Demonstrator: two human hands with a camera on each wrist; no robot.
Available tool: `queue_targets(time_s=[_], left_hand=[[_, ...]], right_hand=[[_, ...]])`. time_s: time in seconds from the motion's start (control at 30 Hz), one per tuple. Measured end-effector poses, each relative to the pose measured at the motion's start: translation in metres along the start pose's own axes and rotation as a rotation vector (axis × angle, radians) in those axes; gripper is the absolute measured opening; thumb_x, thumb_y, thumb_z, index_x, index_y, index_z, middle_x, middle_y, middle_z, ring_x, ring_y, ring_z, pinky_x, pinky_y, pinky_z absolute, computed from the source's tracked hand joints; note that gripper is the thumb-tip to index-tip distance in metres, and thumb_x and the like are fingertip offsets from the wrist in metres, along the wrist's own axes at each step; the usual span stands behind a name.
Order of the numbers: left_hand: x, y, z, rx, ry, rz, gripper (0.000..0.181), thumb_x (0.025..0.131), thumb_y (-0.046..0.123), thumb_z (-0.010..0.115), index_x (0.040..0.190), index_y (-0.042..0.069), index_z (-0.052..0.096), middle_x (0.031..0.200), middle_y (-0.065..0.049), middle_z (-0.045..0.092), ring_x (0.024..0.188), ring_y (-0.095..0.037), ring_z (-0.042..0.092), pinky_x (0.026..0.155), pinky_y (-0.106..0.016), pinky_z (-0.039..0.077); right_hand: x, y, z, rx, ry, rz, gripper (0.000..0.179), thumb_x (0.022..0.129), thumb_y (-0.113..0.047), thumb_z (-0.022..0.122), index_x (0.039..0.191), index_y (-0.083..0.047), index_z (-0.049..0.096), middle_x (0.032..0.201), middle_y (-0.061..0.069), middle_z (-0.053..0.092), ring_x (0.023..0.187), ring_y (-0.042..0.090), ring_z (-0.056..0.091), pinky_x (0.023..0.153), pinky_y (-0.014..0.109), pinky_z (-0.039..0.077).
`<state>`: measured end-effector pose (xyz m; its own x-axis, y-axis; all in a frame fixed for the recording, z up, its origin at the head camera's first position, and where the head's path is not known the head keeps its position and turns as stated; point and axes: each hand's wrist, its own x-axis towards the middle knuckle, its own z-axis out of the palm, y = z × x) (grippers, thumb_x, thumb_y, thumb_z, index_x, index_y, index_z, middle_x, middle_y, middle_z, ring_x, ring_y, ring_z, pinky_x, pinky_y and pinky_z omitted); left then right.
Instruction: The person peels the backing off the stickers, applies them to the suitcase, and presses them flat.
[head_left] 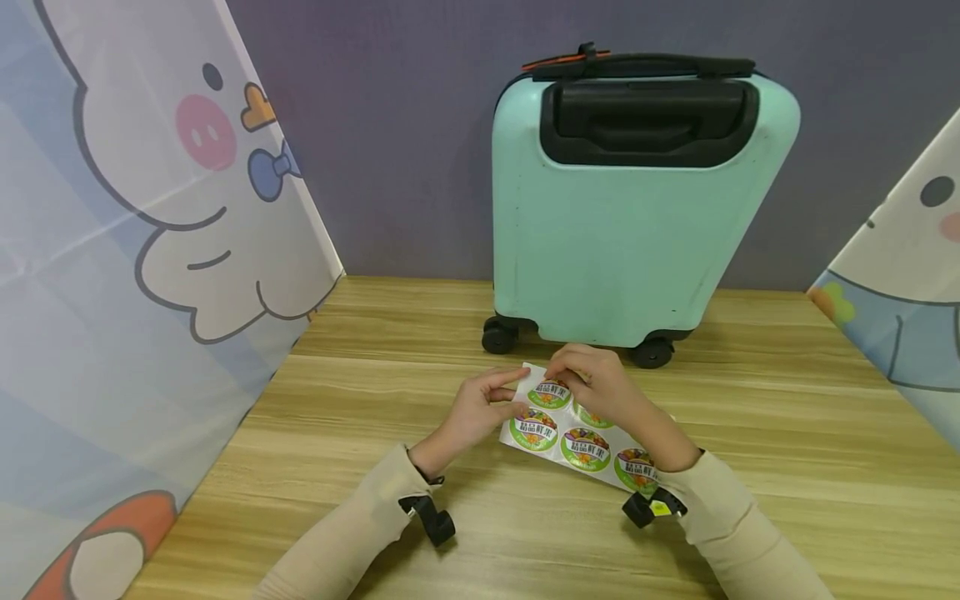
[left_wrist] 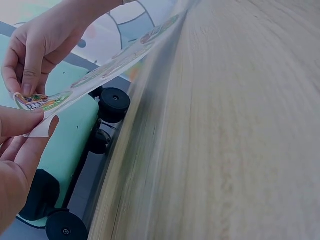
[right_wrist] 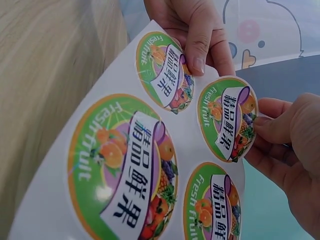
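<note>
A white sheet of round fruit stickers (right_wrist: pixel 50 200) is held at a tilt above the table, in front of the suitcase. My left hand (head_left: pixel 472 410) grips its left edge, thumb on the printed face and fingers behind. At the far edge, my right hand (head_left: pixel 600 385) pinches the rim of one sticker (right_wrist: pixel 227 119) between thumb and fingertips. That rim curls up in the left wrist view, and the white backing bends down beside the left thumb. Green borders, fruit pictures and "Fresh fruit" lettering mark the stickers. My right hand and forearm hide part of the sheet in the head view.
A mint-green suitcase (head_left: pixel 615 242) with black wheels stands upright behind the hands, near the grey back wall (head_left: pixel 390 150). Cartoon-printed sheets (head_left: pixel 172 275) flank the wood-grain table (head_left: pixel 315 433) on both sides. A black camera mount (head_left: pixel 431 518) sits on each wrist.
</note>
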<state>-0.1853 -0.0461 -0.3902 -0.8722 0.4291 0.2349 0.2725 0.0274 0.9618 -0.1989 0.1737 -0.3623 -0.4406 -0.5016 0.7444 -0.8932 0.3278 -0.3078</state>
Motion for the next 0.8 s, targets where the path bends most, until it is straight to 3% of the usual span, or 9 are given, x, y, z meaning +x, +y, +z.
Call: queue_targets(time_s=[0.4,0.8], left_hand=[[0.0009,-0.0010,-0.0010,-0.003,0.011,-0.027,0.051,0.085,-0.014,0.068,0.135,-0.006,0.058,0.133,-0.024,0.056,0.102,-0.035,0.068,0.074,-0.027,0.057],[-0.0004,0.0020,-0.0029,0.027,-0.029,0.010,0.041,0.087,-0.014,0.066,0.128,-0.009,0.062,0.130,-0.027,0.058,0.100,-0.035,0.069,0.073,-0.028,0.058]], right_hand=[[-0.0022,0.0031,-0.0019,0.044,-0.013,-0.024,0.033,0.073,0.027,0.069,0.084,-0.004,0.070,0.086,0.005,0.069,0.069,0.015,0.062,0.061,0.015,0.046],[-0.0023,0.0026,-0.0041,0.062,-0.014,-0.010,0.035,0.074,0.027,0.068,0.084,-0.006,0.070,0.086,0.005,0.070,0.070,0.016,0.063,0.063,0.015,0.046]])
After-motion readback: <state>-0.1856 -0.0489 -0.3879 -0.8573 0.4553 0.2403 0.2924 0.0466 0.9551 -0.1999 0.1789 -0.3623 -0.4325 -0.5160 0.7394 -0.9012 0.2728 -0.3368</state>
